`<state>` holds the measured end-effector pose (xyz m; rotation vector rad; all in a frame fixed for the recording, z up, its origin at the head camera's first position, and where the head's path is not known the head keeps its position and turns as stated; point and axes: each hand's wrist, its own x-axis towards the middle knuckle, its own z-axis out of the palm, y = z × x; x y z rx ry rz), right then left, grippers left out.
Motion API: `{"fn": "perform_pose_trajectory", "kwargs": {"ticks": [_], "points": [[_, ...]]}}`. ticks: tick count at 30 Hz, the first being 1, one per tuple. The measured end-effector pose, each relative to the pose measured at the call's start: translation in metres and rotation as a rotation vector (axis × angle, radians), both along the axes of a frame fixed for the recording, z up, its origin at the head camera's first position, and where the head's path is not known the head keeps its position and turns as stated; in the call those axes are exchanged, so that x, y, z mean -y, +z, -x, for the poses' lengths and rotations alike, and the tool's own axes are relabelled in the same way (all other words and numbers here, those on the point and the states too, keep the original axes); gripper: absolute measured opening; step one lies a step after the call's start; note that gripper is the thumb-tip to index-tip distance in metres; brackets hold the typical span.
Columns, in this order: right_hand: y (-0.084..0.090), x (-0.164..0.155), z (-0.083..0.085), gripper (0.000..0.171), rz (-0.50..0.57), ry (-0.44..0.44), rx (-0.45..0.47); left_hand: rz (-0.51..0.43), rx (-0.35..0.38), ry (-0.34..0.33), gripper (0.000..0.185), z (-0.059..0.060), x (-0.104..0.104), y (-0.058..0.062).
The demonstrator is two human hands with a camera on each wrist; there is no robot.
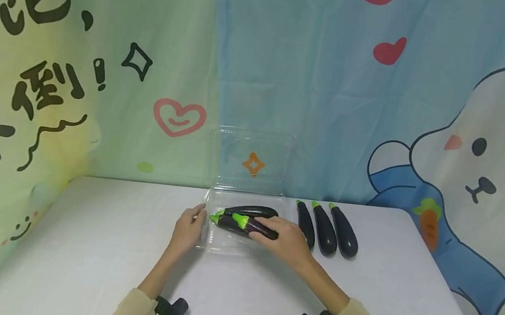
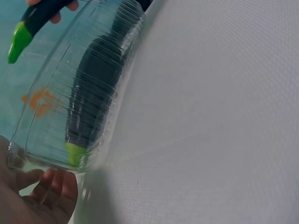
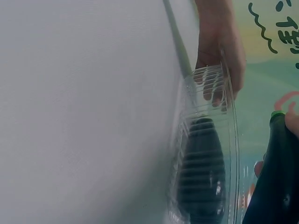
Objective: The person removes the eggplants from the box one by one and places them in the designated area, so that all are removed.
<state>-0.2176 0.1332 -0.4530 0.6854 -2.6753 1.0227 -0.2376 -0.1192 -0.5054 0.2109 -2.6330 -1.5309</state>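
My right hand [image 1: 286,238] grips a dark purple eggplant [image 1: 260,227] by its body, its bright green cap pointing left. It is held over an open clear plastic box [image 1: 229,243], overlapping two eggplants in the head view. The back eggplant [image 1: 251,211] lies lengthwise inside; the front one [image 1: 226,223] lies beside it, partly covered. At the box's left end, my left hand [image 1: 188,228] holds the rim. In the left wrist view, the left hand's fingers [image 2: 56,189] press against the outside of that end wall.
The hinged lid [image 1: 252,160] stands raised behind the box, near the printed curtain [image 1: 266,71]. Three more eggplants lie in a row just right of the box, the nearest partly behind my right hand: a middle one [image 1: 324,229] and an outer one [image 1: 343,232]. White cloth [image 1: 254,301] covers the table.
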Motion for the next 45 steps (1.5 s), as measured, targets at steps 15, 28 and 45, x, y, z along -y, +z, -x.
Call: {"fn": "perform_pose_trajectory", "kwargs": {"ticks": [15,28,45], "points": [[-0.006,-0.057,-0.031,0.041,0.051,-0.065,0.035,0.010,0.008,0.003,0.049,0.003,0.002,-0.001],[-0.024,-0.095,-0.046,0.040,0.058,-0.141,0.028,-0.008,0.020,-0.010,0.050,0.001,0.002,0.000],[-0.037,-0.108,-0.055,0.043,-0.004,-0.207,0.021,0.001,0.017,-0.010,0.050,0.002,0.001,0.000]]}}
